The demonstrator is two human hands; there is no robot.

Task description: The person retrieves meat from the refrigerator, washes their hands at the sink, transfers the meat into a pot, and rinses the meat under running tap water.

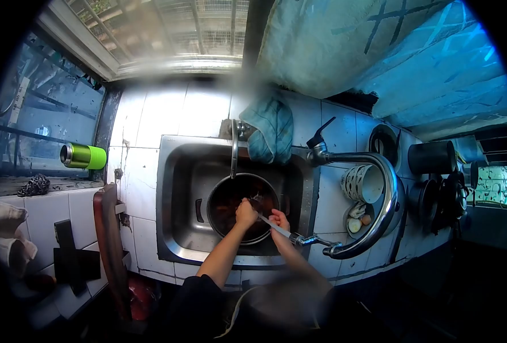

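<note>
A dark round pot (pixel 215 197) sits in the steel sink (pixel 182 171), with dark reddish-brown contents that I cannot make out. My left hand (pixel 246 214) is over the pot, its fingers curled closed around something small that is hidden. Just to its right, my right hand (pixel 279 219) has its fingers slightly bent and apart, with nothing visible in them. From the spout end of the chrome tap (pixel 391 183), a stream of water (pixel 273 222) runs between my hands towards my left fingers.
A second, thin tap (pixel 234 151) reaches over the sink's back edge beside a blue-green cloth (pixel 269 131). To the right are a patterned white bowl (pixel 369 183) and a dish of food pieces (pixel 357 219). A green cup (pixel 87 157) and a wooden board (pixel 106 228) are at left.
</note>
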